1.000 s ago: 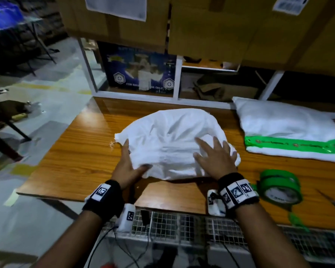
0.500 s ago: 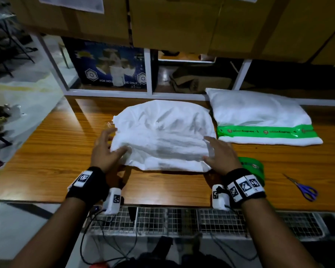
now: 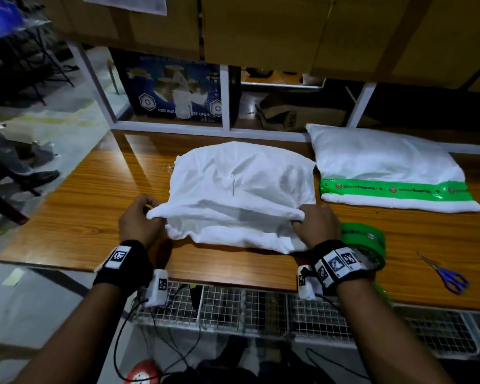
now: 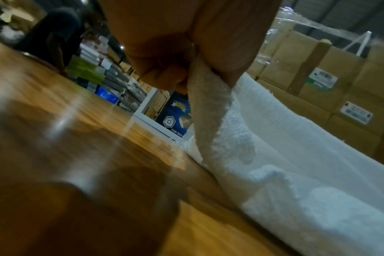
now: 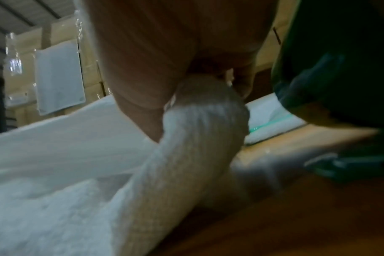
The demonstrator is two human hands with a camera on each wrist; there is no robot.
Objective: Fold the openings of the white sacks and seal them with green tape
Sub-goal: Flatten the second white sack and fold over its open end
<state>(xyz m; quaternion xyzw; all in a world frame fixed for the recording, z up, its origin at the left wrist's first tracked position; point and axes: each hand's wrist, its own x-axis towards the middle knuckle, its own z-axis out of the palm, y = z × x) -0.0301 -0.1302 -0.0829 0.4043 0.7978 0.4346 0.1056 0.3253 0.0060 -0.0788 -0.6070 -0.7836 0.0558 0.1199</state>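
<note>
A white sack (image 3: pixel 241 187) lies in the middle of the wooden table (image 3: pixel 75 214), its open end toward me. My left hand (image 3: pixel 139 220) pinches the left corner of the opening and my right hand (image 3: pixel 315 224) pinches the right corner, and the edge between them is lifted off the table and stretched over the sack. In the left wrist view the fingers (image 4: pixel 164 72) clamp a strip of the sack (image 4: pixel 208 112). The right wrist view has the sack (image 5: pixel 197 138) bunched in my grip. A roll of green tape (image 3: pixel 366 239) sits just right of my right wrist.
A second white sack (image 3: pixel 385 164), sealed with a green tape band (image 3: pixel 394 189), lies at the right. Purple-handled scissors (image 3: pixel 444 273) rest near the table's front right. White shelf frames, a blue box (image 3: pixel 175 92) and cardboard cartons stand behind. A person's leg is at far left.
Both hands went from lying flat on the sack to its two front corners, took hold of the opening's edge and lifted it up and away from me.
</note>
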